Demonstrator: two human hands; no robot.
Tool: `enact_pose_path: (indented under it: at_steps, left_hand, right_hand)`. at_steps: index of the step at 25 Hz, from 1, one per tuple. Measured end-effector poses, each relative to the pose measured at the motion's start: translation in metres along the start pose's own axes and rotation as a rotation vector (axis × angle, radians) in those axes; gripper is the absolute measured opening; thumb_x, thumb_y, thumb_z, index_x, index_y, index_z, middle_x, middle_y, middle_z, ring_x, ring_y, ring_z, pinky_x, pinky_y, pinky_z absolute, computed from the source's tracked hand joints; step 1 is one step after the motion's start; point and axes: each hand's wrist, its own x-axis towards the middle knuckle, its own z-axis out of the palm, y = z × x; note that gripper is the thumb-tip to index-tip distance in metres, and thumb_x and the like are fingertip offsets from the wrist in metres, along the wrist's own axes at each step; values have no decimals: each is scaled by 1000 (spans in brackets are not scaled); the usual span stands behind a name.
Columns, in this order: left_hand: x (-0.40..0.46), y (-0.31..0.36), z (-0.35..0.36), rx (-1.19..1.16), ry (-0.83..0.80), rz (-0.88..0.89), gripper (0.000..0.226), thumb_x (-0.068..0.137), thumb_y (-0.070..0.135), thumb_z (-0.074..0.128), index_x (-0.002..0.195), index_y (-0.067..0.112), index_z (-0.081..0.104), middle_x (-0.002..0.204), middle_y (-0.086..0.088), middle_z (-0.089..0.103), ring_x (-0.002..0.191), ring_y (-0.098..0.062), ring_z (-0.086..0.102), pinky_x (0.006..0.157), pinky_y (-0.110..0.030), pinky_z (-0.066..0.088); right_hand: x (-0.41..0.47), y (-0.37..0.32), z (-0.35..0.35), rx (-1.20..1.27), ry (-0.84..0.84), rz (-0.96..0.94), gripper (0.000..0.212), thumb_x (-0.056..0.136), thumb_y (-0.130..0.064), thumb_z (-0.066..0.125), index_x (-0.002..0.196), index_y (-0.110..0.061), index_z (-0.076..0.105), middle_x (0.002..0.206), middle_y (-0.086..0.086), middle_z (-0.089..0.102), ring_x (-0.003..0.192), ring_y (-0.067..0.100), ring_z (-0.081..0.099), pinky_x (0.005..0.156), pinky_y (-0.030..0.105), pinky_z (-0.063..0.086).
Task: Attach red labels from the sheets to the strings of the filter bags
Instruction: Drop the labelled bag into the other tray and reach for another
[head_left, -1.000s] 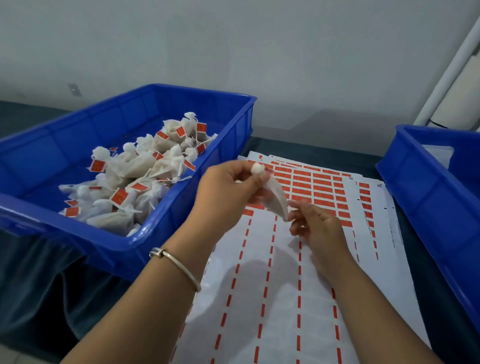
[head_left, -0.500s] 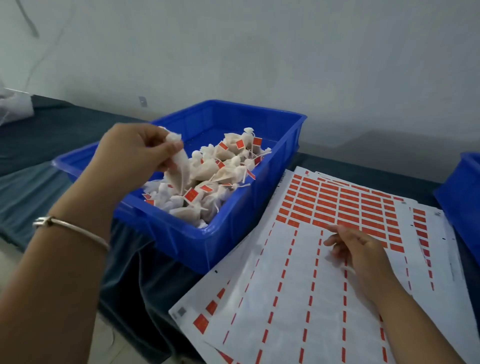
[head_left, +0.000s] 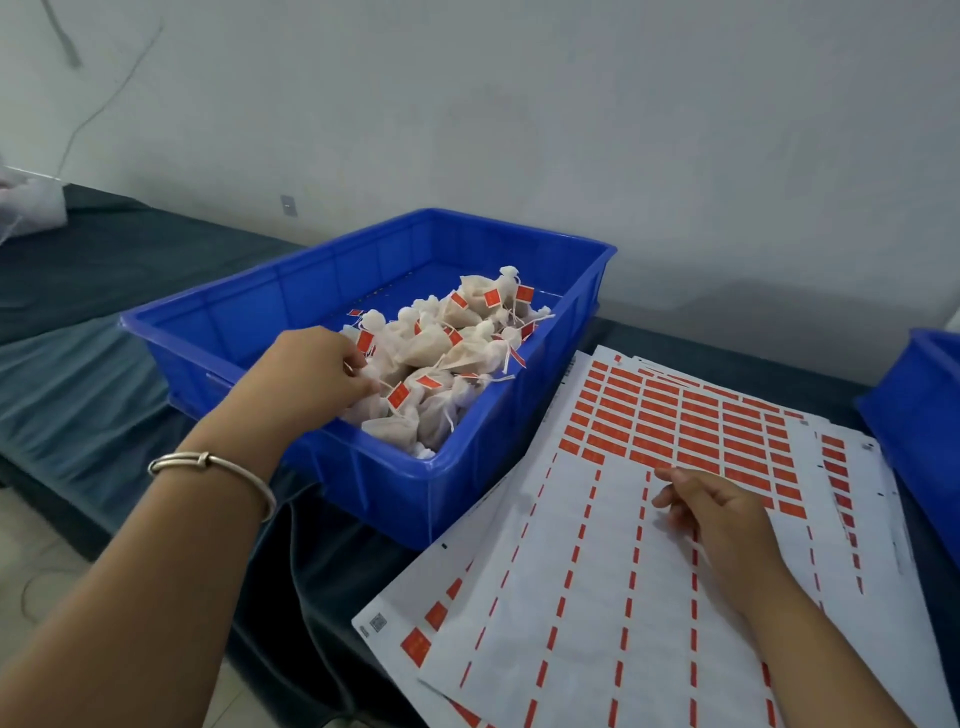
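Item: blue bin (head_left: 519, 467), tabletop's left side, holds my heap of tagged filter bags (head_left: 441, 364). Left hand (head_left: 311, 374) inside, fingers curled on the bags. Right hand (head_left: 722, 519) loose on label sheet (head_left: 571, 597); near rows stripped, far rows of red labels (head_left: 691, 426) remain.

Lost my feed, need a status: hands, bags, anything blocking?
Left hand in the blue bin on the labelled bags. Right hand resting on the label sheet, fingers at the red labels. Nothing blocking.
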Motion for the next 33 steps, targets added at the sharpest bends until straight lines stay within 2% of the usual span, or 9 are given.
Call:
enact_pose_path:
  at_steps: [7,11,15,17,19,23,26,29,33]
  left_hand:
    - [-34,62,-11,-472,255,182,6,84,27,66,79,31,65,67,19,61,64,-2,58,60,-16,42]
    - [-55,147,27,-501,-21,434,6,88,32,60,82,34,61,67,20,56,64,0,56,57,-9,40]
    - [-55,218,101,-407,-305,468,17,92,34,54,90,24,67,76,7,64,68,-7,59,62,-18,46]
    - [-57,240,139,-349,-374,452,21,94,33,52,105,23,66,95,4,67,79,-12,62,69,-20,47]
    - [-62,254,170,-325,-390,464,30,95,34,49,120,23,60,119,4,61,100,-17,60,85,-28,47]
    - [-67,260,216,-167,-248,643,45,97,45,30,139,30,36,150,11,31,139,-17,26,114,-40,12]
    - [-63,256,229,-117,-210,648,50,96,51,23,144,34,24,155,13,18,144,-14,11,107,-35,-5]
    - [-64,257,234,-71,-182,648,53,96,53,19,146,34,19,156,14,13,144,-12,7,105,-34,-9]
    - [-63,258,236,-36,-197,615,57,94,57,15,147,36,13,156,17,5,144,-10,1,103,-34,-16]
  right_hand:
    - [0,-4,1,12,9,52,29,95,-33,50,82,-17,71,72,-4,68,72,13,64,60,11,47]
    - [7,-9,3,49,103,152,12,92,-24,58,92,-21,70,86,-8,69,75,13,66,52,8,46]
    - [25,-36,-24,79,290,145,5,90,-31,62,91,-29,67,82,-13,68,74,13,67,55,15,49]
    - [38,-60,-58,91,388,65,6,90,-34,62,86,-31,65,73,-12,69,64,6,69,51,17,51]
    - [53,-86,-100,82,467,-46,13,91,-31,61,79,-30,64,65,-14,68,52,-2,62,49,15,48]
    - [77,-114,-198,61,638,-170,18,90,-17,58,75,-25,64,62,-10,66,44,1,53,48,17,46]
    - [83,-77,-258,-163,677,-1,16,93,-16,53,91,-15,68,72,-7,65,54,5,55,54,20,48]
    - [88,-19,-296,-416,532,249,23,95,-10,49,110,-7,66,102,6,67,79,17,59,73,30,50]
    - [110,15,-300,-610,379,363,29,94,-11,54,121,-6,62,126,11,60,109,28,58,95,41,47]
